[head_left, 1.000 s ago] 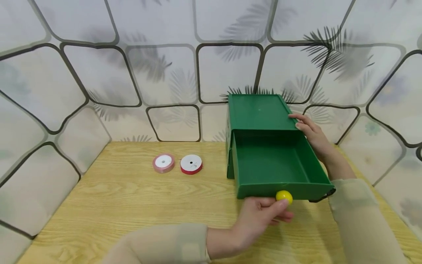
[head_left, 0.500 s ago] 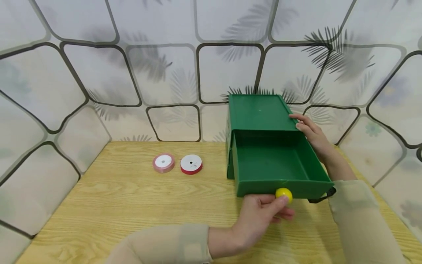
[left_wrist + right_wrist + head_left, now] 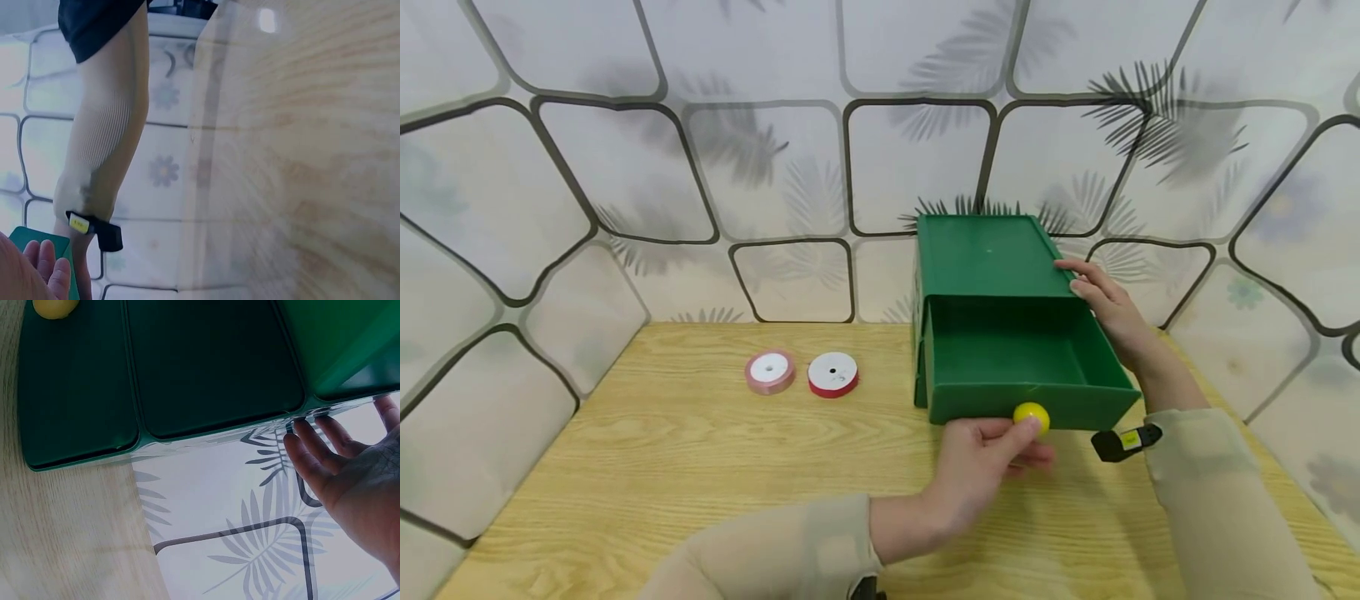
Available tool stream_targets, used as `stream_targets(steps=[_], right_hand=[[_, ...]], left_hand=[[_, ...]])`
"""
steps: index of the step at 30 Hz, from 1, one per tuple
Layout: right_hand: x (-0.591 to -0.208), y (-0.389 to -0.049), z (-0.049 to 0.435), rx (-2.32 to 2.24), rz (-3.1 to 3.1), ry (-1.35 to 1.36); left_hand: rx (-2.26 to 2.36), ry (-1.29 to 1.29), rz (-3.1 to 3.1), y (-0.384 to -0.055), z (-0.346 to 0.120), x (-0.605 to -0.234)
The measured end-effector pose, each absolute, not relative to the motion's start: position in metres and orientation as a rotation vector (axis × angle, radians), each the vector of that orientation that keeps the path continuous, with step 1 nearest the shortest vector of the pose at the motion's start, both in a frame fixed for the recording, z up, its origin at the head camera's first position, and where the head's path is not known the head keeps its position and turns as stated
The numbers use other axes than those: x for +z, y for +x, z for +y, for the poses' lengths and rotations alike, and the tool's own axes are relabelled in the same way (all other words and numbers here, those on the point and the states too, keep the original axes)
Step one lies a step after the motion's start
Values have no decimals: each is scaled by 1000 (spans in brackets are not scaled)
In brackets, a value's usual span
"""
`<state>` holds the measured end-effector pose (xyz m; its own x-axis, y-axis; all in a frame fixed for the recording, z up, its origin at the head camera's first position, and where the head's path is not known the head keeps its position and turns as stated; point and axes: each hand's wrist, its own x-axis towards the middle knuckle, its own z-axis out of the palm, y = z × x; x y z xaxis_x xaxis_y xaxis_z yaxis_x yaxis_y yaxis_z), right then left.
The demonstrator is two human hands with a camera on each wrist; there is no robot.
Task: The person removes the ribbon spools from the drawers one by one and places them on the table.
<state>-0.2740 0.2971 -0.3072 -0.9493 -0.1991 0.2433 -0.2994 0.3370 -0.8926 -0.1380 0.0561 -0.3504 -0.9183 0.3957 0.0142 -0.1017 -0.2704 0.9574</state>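
Head view: green cabinet (image 3: 988, 254) stands on woodgrain table (image 3: 730, 454), patterned wall (image 3: 917, 167) behind.

A green plastic cabinet (image 3: 988, 254) stands upright, its flat top visible. From the front of the cabinet, its top drawer (image 3: 967, 405) juts well out, level and open upward. The left hand (image 3: 973, 475) pinches the round yellow knob (image 3: 1027, 412) on the drawer's front. The right hand (image 3: 1108, 308) rests its fingers against the cabinet's right side, near the top edge. Below the drawer, two darker fronts (image 3: 212, 369) close the cabinet.
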Motion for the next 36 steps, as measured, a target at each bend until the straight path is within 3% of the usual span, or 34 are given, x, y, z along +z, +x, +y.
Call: stream_targets(steps=[36], right_hand=[[-303,-278,302,1875,-2521,476]], left_hand=[[2338,349,1889,-218,71,-347]])
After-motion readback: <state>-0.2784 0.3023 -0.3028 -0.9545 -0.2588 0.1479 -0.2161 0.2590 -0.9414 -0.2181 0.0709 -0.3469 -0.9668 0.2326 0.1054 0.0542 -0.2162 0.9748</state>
